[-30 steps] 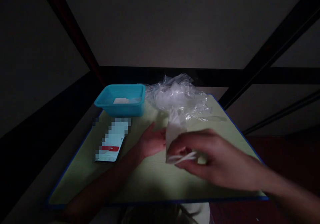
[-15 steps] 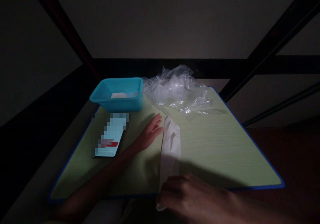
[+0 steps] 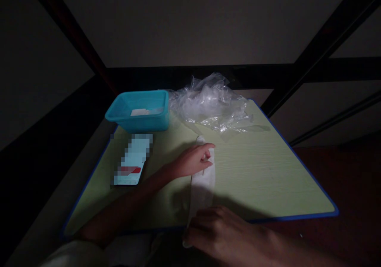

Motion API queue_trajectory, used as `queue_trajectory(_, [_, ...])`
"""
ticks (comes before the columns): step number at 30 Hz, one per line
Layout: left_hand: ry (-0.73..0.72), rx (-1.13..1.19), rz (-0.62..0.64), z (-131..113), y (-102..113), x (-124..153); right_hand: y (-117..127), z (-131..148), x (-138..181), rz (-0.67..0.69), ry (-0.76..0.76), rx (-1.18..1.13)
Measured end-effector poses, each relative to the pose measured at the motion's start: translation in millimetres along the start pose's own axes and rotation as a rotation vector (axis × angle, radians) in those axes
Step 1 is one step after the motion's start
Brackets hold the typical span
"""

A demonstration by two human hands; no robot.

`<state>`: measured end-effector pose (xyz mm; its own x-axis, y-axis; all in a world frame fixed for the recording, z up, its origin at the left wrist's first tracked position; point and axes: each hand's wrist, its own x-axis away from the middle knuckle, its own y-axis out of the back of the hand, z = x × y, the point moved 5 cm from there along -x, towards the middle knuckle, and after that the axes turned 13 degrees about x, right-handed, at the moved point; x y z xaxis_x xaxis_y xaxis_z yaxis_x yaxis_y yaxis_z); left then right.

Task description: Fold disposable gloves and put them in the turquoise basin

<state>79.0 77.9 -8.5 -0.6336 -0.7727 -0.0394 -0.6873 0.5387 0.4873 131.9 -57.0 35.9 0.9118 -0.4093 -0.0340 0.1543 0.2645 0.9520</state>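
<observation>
Bench: pale top point(image 3: 253, 167) with a wood-like grain and blue edging point(image 3: 297, 217); dim light, brightest toward the middle.
White strip: long, flat and limp (cloth or paper, cannot tell which); it runs from the middle of the bench down to the near edge, where its lower end meets the right hand.
Left hand point(image 3: 192, 161): lies across the far end of the white strip point(image 3: 202, 185), palm down, fingers half curled, a gap between thumb and forefinger; cannot tell whether it grips.
Right hand point(image 3: 214, 227): at the near edge, fingers folded over and grasping the strip's near end; a pale tip shows beneath the fingers.
Blue basket point(image 3: 137, 123): at the far left corner, a small white item point(image 3: 139, 112) inside.
Phone point(image 3: 135, 151): near the left edge, in front of the basket, screen lit and partly blocked out by pixels, a red bar low on it.
Clear plastic point(image 3: 208, 104): crumpled heap along the far edge, just beside the basket.
Floor: dark red point(image 3: 321, 175), past the right edge.
</observation>
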Motion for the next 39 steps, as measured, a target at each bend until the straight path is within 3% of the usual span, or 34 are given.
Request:
queue_trajectory(7, [0.06, 0.327, 0.182, 1.9, 6.7, -23.7, 0.9, 4.1, -0.3, -0.066, 0.015, 0.088])
queue_trajectory(10, [0.056, 0.333, 0.206, 4.9, 2.7, -28.4, -0.7, 6.1, -1.5, -0.061, 0.035, 0.127])
queue_trajectory(15, [0.005, 0.23, 0.128, 8.4, -8.6, -23.3, -6.4, 7.0, -2.1, -0.066, 0.032, 0.167])
queue_trajectory(21, [-0.272, -0.18, -0.021, -13.0, -3.0, 15.5, -5.2, 7.1, -1.5, -0.087, 0.022, 0.185])
queue_trajectory(25, [-0.277, -0.307, 0.069, -13.7, -2.7, 36.9, -3.3, 9.4, -2.1, -0.044, 0.03, 0.164])
queue_trajectory(30, [-0.241, -0.503, 0.217, 3.7, -13.4, 45.5, -0.3, 13.3, -1.9, -0.055, 0.04, 0.143])
queue_trajectory(35, [-0.225, -0.587, 0.228, 11.6, -20.6, 44.9, -0.3, 15.4, -1.9, -0.035, 0.055, 0.151])
queue_trajectory(39, [-0.221, -0.41, 0.168, 7.1, -12.0, 47.8, 0.2, 14.6, -1.5, -0.058, 0.039, 0.197])
